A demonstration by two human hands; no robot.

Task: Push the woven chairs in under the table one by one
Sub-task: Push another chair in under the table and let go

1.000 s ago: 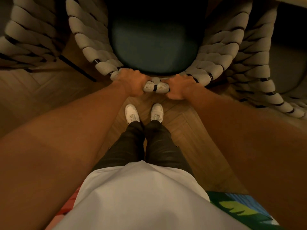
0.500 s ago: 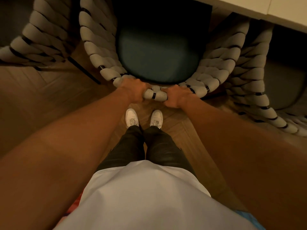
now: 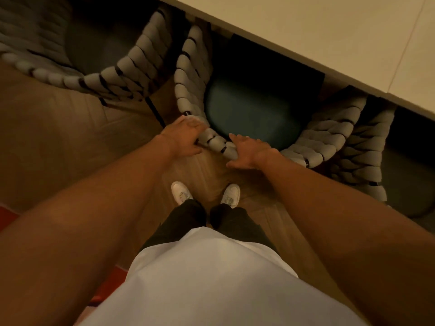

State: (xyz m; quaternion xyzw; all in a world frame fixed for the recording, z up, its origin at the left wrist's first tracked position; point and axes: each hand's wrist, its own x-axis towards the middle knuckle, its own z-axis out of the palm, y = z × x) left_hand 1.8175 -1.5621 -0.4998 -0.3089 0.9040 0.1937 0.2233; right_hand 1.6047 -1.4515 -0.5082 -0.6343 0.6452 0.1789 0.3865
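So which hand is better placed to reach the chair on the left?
Left, probably: the left hand sits on the middle chair back nearest the left chair; the right hand is farther.

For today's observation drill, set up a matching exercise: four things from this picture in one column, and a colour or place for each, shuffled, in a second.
Things:
1. seat cushion
2. shoes
3. table
4. left hand

Descriptions:
A. white, on the wooden floor
B. pale top, upper right, above the chair fronts
C. dark teal, ringed by the woven backrest
D. on the middle chair's back rim, beside the right hand

Pairs: 1-C, 2-A, 3-B, 4-D
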